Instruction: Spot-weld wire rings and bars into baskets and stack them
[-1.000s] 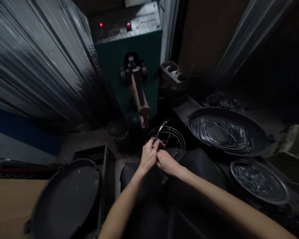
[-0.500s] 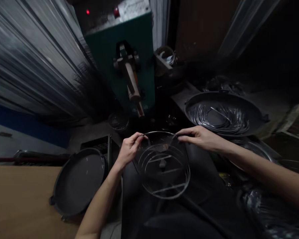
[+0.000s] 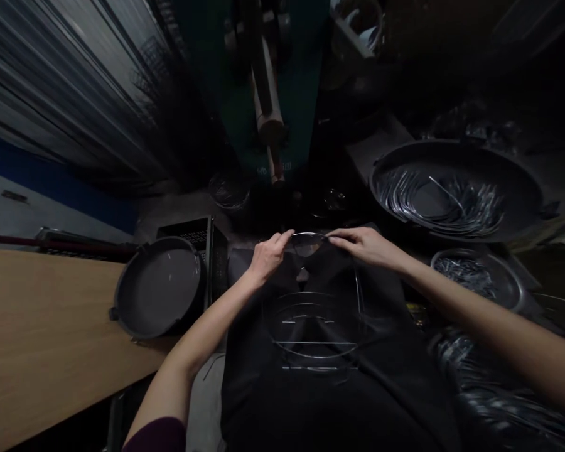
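Observation:
My left hand and my right hand pinch a thin metal wire ring, one on each side of its far arc. The ring is held over my dark-clothed lap. Nearer to me, a round wire rack with straight crossbars shows against the dark cloth. Dim light and thin wire leave it unclear whether ring and rack are joined. Beyond my hands stands a green machine with a pale electrode arm pointing down towards me.
A large dark pan of bent wires lies at the right, above a smaller bowl of short metal pieces. Left are an round dark pan, a black crate and a wooden tabletop. More wires lie lower right.
The view has tipped down, so the machine sits higher in the picture. My hands have come closer together, still pinching the wire ring, and the ring's tilt has changed.

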Demonstrator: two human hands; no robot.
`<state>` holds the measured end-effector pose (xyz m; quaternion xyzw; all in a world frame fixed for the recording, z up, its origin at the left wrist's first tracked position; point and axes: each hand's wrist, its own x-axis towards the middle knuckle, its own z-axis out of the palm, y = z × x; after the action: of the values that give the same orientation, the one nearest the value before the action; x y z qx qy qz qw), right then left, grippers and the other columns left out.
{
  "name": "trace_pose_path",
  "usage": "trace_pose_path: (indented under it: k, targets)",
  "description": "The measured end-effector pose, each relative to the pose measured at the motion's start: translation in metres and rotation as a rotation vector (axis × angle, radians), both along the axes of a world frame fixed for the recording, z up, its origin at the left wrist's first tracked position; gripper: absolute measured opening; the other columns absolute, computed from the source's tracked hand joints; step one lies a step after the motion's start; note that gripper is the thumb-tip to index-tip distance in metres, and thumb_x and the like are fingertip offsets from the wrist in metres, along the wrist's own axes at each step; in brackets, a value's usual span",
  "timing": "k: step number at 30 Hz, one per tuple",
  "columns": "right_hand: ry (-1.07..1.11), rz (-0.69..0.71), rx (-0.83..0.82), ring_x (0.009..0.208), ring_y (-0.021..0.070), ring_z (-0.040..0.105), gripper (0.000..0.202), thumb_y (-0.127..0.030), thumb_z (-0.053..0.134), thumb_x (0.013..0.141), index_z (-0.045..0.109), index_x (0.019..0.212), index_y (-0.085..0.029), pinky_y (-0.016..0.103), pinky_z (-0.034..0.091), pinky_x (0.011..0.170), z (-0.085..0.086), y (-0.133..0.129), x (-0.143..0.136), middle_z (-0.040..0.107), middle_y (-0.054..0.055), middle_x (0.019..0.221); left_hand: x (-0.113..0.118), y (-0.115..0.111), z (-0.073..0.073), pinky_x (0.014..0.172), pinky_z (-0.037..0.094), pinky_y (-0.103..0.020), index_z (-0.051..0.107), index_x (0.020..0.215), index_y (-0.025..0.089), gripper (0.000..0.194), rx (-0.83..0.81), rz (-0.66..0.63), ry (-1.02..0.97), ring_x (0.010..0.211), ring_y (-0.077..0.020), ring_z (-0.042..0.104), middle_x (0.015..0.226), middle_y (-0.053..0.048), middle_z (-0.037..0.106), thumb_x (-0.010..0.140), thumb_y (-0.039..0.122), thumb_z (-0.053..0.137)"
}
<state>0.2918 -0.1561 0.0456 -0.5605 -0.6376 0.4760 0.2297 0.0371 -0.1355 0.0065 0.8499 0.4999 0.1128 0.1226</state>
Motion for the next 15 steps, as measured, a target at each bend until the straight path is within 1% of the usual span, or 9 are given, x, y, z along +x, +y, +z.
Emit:
trace_pose_path:
  k: [1, 4, 6, 8, 11, 13, 15]
  targets:
    - [0.07, 0.011, -0.062, 0.078, 0.0192, 0.061, 0.038, -0.05, 0.06, 0.079, 0.07, 0.098, -0.019, 0.03, 0.047, 0.071, -0.002, 0.004, 0.001, 0.068, 0.005, 0.087, 0.002, 0.0, -0.001, 0.069, 0.047, -0.021, 0.049, 0.135, 0.022, 0.046, 0.014, 0.013, 0.052, 0.078, -0.0138, 0.063, 0.097, -0.007, 0.064, 0.093, 0.013, 0.032]
    - [0.307, 0.002, -0.349, 0.057, 0.012, 0.055, 0.046, -0.051, 0.068, 0.072, 0.067, 0.102, -0.016, 0.024, 0.044, 0.055, -0.016, 0.009, 0.009, 0.062, 0.001, 0.07, 0.008, -0.003, -0.005, 0.068, 0.047, -0.02, 0.047, 0.137, 0.022, 0.05, 0.046, 0.006, 0.143, 0.078, -0.0134, 0.062, 0.094, -0.008, 0.062, 0.092, 0.009, 0.029]
    - [0.402, -0.023, -0.506, 0.053, 0.0102, 0.052, 0.044, -0.047, 0.072, 0.07, 0.066, 0.101, -0.016, 0.023, 0.043, 0.052, -0.025, 0.011, 0.016, 0.059, 0.0, 0.066, 0.011, -0.004, -0.005, 0.067, 0.046, -0.02, 0.047, 0.137, 0.022, 0.052, 0.051, -0.014, 0.172, 0.079, -0.0137, 0.062, 0.094, -0.008, 0.061, 0.091, 0.007, 0.028]
    - [0.406, -0.043, -0.589, 0.053, 0.0104, 0.053, 0.035, -0.042, 0.073, 0.072, 0.065, 0.095, -0.016, 0.023, 0.044, 0.052, -0.031, 0.011, 0.022, 0.058, 0.0, 0.065, 0.014, -0.004, -0.005, 0.066, 0.046, -0.02, 0.048, 0.136, 0.022, 0.053, 0.045, -0.026, 0.191, 0.079, -0.0136, 0.061, 0.094, -0.008, 0.061, 0.091, 0.007, 0.027]
    - [0.334, -0.053, -0.602, 0.054, 0.0121, 0.054, 0.026, -0.038, 0.072, 0.076, 0.063, 0.087, -0.017, 0.024, 0.044, 0.051, -0.03, 0.013, 0.023, 0.057, 0.001, 0.063, 0.015, -0.002, -0.005, 0.067, 0.046, -0.02, 0.049, 0.135, 0.021, 0.052, 0.038, -0.021, 0.199, 0.078, -0.0129, 0.06, 0.093, -0.008, 0.06, 0.091, 0.007, 0.026]
    - [0.273, -0.073, -0.54, 0.055, 0.0129, 0.054, 0.024, -0.039, 0.07, 0.078, 0.062, 0.084, -0.017, 0.024, 0.042, 0.05, -0.028, 0.014, 0.019, 0.057, 0.001, 0.063, 0.016, 0.001, -0.007, 0.067, 0.046, -0.02, 0.05, 0.135, 0.021, 0.05, 0.033, -0.009, 0.208, 0.079, -0.0133, 0.06, 0.092, -0.008, 0.06, 0.092, 0.008, 0.026]
    - [0.197, -0.118, -0.429, 0.056, 0.0135, 0.053, 0.022, -0.039, 0.067, 0.08, 0.062, 0.082, -0.018, 0.025, 0.042, 0.051, -0.028, 0.013, 0.013, 0.057, 0.002, 0.064, 0.019, 0.005, -0.008, 0.068, 0.046, -0.022, 0.049, 0.135, 0.021, 0.05, 0.015, -0.006, 0.233, 0.081, -0.0144, 0.06, 0.092, -0.009, 0.06, 0.092, 0.008, 0.027]
